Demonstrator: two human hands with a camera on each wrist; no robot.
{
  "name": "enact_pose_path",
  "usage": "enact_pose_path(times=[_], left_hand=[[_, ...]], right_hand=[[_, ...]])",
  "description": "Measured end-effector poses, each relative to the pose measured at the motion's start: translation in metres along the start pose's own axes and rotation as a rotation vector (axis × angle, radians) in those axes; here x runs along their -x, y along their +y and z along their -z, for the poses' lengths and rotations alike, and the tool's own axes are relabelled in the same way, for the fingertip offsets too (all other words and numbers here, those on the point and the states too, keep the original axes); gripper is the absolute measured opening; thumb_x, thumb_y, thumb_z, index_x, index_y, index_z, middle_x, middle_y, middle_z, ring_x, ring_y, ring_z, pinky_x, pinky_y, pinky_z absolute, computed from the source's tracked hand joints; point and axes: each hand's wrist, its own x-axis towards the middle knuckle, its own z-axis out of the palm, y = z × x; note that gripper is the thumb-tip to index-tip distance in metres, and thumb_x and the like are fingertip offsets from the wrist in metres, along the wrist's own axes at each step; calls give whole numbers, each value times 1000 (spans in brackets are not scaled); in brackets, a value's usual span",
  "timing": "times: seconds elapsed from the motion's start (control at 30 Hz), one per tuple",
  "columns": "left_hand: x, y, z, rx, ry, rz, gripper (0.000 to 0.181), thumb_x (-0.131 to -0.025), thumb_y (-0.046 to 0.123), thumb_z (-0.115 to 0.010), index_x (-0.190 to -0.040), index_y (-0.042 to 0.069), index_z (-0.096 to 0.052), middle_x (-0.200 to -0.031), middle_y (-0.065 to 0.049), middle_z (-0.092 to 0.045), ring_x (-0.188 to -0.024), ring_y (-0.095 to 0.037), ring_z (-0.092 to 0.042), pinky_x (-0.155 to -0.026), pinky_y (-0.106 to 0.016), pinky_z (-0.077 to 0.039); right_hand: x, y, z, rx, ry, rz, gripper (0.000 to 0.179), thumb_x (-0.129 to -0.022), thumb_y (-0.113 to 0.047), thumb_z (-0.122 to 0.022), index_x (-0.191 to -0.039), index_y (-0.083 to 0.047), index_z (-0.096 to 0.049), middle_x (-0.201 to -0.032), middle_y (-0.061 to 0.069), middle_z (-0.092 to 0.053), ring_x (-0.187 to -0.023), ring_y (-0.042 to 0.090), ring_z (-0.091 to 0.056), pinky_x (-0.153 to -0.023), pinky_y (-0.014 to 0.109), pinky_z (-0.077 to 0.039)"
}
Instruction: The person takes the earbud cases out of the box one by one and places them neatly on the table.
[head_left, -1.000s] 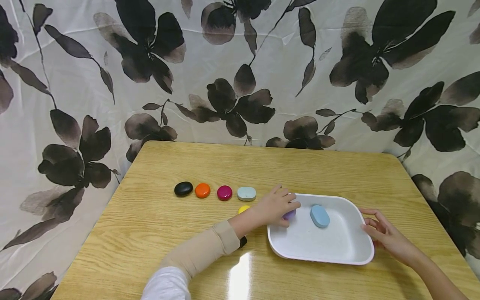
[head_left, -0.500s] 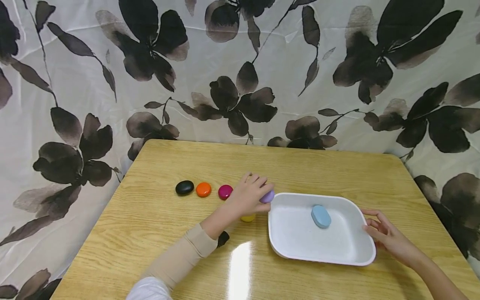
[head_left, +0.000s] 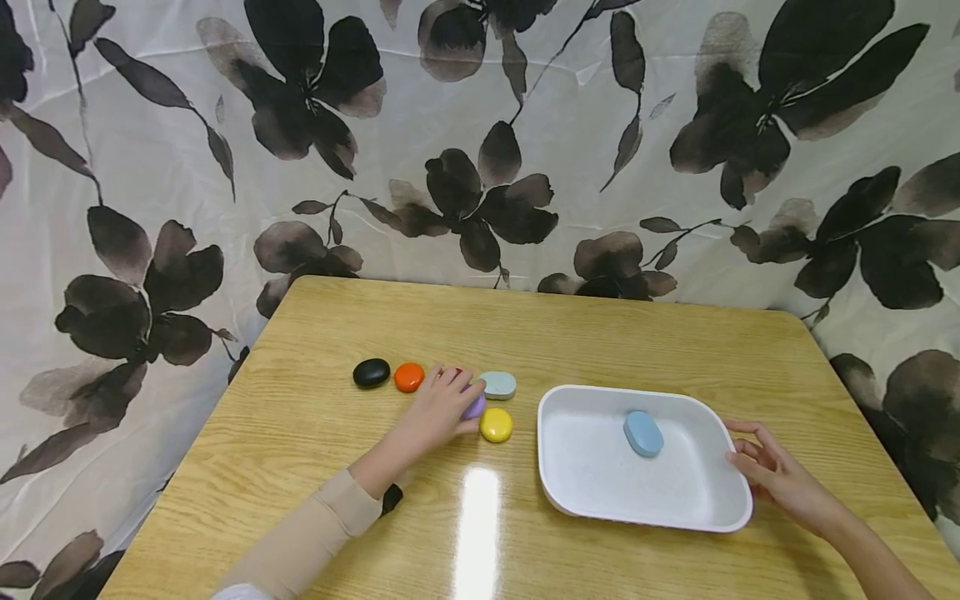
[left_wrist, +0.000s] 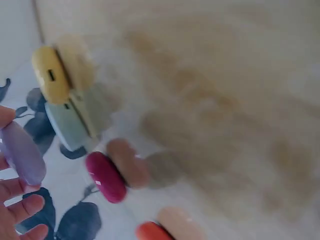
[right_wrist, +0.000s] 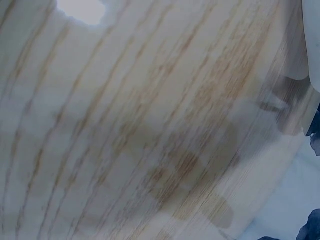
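Note:
My left hand point(head_left: 427, 421) pinches a purple pebble-shaped piece point(left_wrist: 24, 152) between thumb and fingers, over the middle of the row of pieces. Behind that hand, a magenta piece point(left_wrist: 106, 177) is mostly hidden in the head view. Just right of the fingers lie a yellow piece point(head_left: 496, 425) and a pale grey-blue oval point(head_left: 498, 385). My right hand point(head_left: 780, 479) grips the right rim of a white tray point(head_left: 553, 487), thumb on the edge. Inside the tray rests one light blue piece point(head_left: 643, 433).
Left of the hand, an orange piece point(head_left: 409, 377) and a black piece point(head_left: 371, 373) continue the row on the wooden table point(head_left: 622, 346). Something dark shows at the left wrist point(head_left: 392, 498). A floral cloth point(head_left: 585, 150) hangs behind the table's far edge.
My left hand has carried the purple piece out of the tray and leftward over the row, uncovering the yellow and pale grey-blue pieces. The right hand and tray stay nearly still.

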Motion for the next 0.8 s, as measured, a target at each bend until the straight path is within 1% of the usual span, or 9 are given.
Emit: enact_pose_path(times=[0.13,0.23,0.33,0.43,0.53,0.67,0.8], left_hand=[[11,-5,-7,-3,-55,12,52,-76,45,-65,-118,16,-56,-113,-4,-52,-105,-25,-48,-94,-47,-36],[15,-8,-10,-14,-86,23,50,-77,41,-64,-118,14,-56,-113,-5,-53,-103,-26,-49,-93,-46,-36],[18,-9,-13,-34,-119,29,49,-78,40,-63,-118,14,-55,-113,-5,-52,-102,-25,-49,-90,-44,-36],[19,-10,-16,-70,-167,26,51,-80,43,-61,-121,14,-53,-116,-5,-51,-104,-25,-48,-90,-43,-37],[19,-10,-17,-90,-202,22,53,-80,44,-60,-124,15,-52,-119,-5,-51,-106,-24,-48,-91,-42,-37],[20,-10,-16,-73,-212,19,51,-80,43,-61,-122,15,-53,-118,-5,-51,-105,-24,-48,-91,-42,-37],[20,-10,-15,-50,-210,11,45,-81,41,-61,-119,16,-54,-115,-5,-50,-103,-24,-47,-91,-43,-37]], right_hand=[[1,1,1,-10,-9,4,46,-97,1,-31,-134,-27,-29,-104,-4,-58,-89,13,-61,-65,39,-53],[1,1,1,-11,-16,11,47,-97,1,-30,-135,-27,-29,-105,-3,-58,-89,13,-61,-65,39,-53],[1,1,1,-11,-14,13,46,-97,1,-30,-134,-26,-29,-105,-3,-58,-89,13,-61,-65,39,-53],[1,1,2,-7,-2,2,46,-97,1,-31,-134,-26,-30,-104,-3,-57,-89,13,-61,-66,38,-53],[1,1,2,13,17,-13,45,-98,0,-31,-133,-27,-30,-103,-3,-57,-89,12,-60,-66,37,-53],[0,1,1,30,22,-16,45,-98,0,-32,-133,-27,-30,-103,-3,-57,-89,12,-60,-66,37,-53],[0,1,1,15,18,-4,45,-97,0,-32,-133,-26,-31,-103,-3,-57,-89,11,-60,-66,37,-53]])
